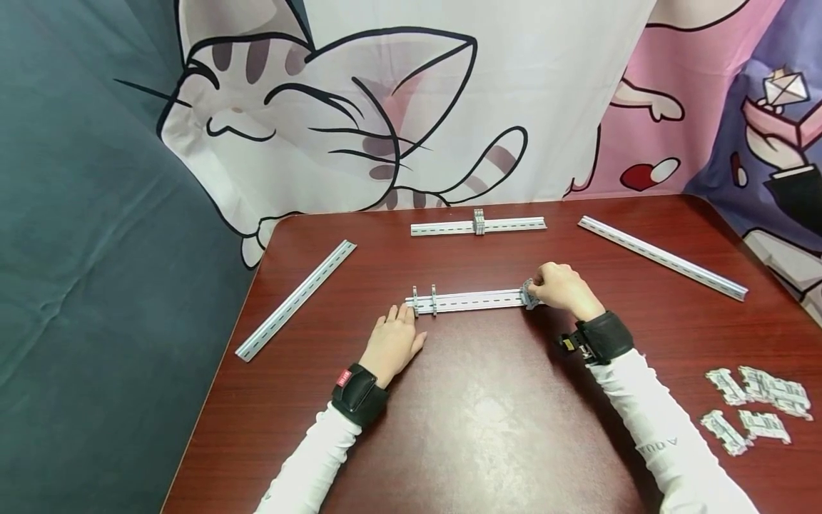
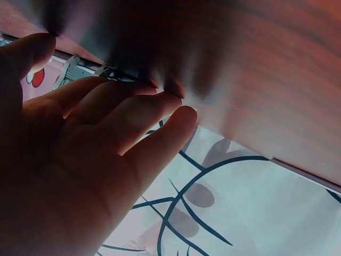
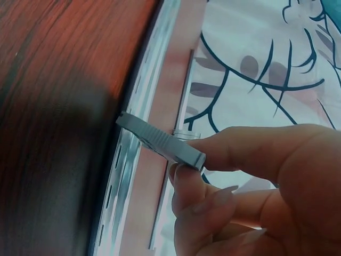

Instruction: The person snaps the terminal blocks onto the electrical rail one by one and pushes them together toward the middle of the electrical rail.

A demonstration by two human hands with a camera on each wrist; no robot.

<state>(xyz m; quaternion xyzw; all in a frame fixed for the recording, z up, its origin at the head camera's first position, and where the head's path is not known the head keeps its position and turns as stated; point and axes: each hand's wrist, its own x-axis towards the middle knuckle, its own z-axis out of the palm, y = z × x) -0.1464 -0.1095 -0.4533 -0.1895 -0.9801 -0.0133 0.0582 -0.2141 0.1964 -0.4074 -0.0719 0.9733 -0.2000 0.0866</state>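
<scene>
A slotted metal DIN rail (image 1: 478, 300) lies across the middle of the table. My left hand (image 1: 390, 344) rests by its left end, fingers straight and fingertips right at the rail; the left wrist view shows nothing held in its palm. Two thin grey clips stand upright on the rail near that end, the inner clip (image 1: 434, 300) slightly apart from the outer clip (image 1: 415, 301). At the right end, my right hand (image 1: 565, 288) pinches a grey ridged plastic clip (image 3: 160, 140) between thumb and fingers. That clip sits across the rail, overlapping it in the right wrist view.
Behind lies another rail (image 1: 449, 228) with a stack of grey clips (image 1: 479, 222) on it. Angled rails lie at the left (image 1: 295, 300) and right (image 1: 663, 258). Several loose clips (image 1: 764, 424) lie at the front right. A printed curtain (image 1: 546, 86) hangs behind the table (image 1: 462, 428).
</scene>
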